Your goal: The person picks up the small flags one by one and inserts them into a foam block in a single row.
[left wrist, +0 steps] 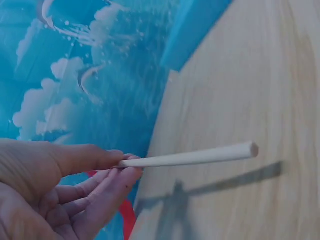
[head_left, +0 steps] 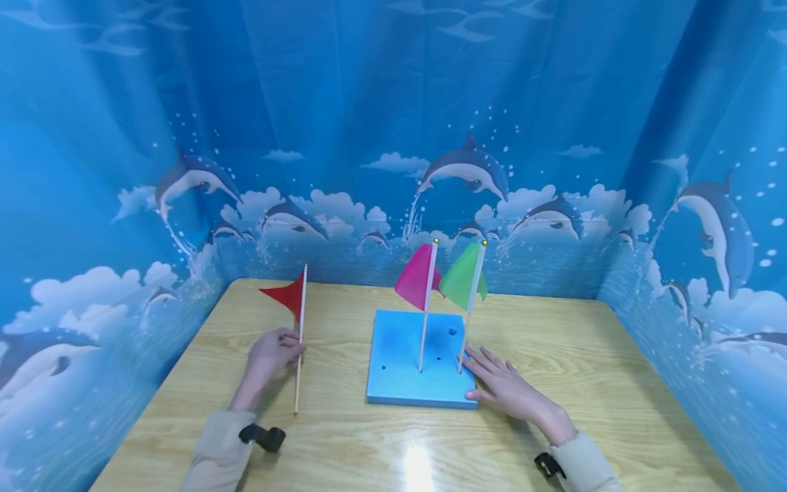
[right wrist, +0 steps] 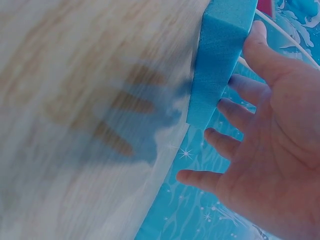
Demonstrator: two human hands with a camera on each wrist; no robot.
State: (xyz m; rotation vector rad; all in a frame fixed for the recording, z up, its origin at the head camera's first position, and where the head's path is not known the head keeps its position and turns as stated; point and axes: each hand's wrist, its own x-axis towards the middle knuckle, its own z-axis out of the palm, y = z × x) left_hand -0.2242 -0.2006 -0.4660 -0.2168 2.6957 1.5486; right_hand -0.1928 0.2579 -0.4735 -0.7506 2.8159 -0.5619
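My left hand pinches the wooden stick of a red flag between thumb and fingertips. The flag stands nearly upright left of the blue block; in the left wrist view the bare end of its stick hangs above the table. At the block's right edge, my right hand lies with fingers straight and spread, touching the block. A pink flag and a green flag stand in the block, the green one tilted slightly right. In the right wrist view, the thumb touches the block's edge.
Holes show in the block's top, including a small one at its left and a larger one near the back right corner. A wooden table lies beneath. A blue dolphin-printed curtain encloses the back and sides.
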